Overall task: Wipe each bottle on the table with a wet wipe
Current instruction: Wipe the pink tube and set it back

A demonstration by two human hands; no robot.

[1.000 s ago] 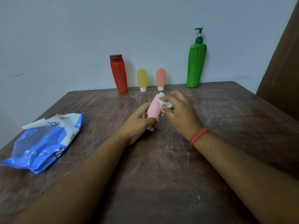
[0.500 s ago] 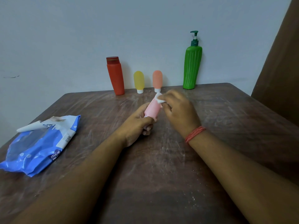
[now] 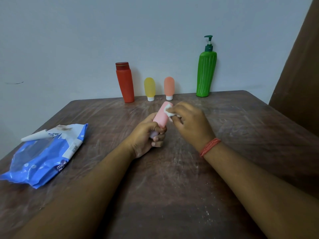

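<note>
The left hand [image 3: 146,135] curls round the cap end of a small pink squeeze bottle [image 3: 163,114] — tilted above the tabletop [image 3: 172,178]; the right hand [image 3: 189,121] pinches a crumpled white wet wipe [image 3: 170,112] against its upper end.

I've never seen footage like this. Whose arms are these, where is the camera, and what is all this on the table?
There is no machine here: a person wears a camera on the head, looking forward and down, so you see their own two arms. The left hand grips a pink bottle by its lower end. The right hand pinches a white wet wipe against the bottle's upper end. On the brown table, a blue wipe pack lies at the left. Against the wall stand a red bottle, a yellow bottle, an orange bottle and a green pump bottle.
</note>
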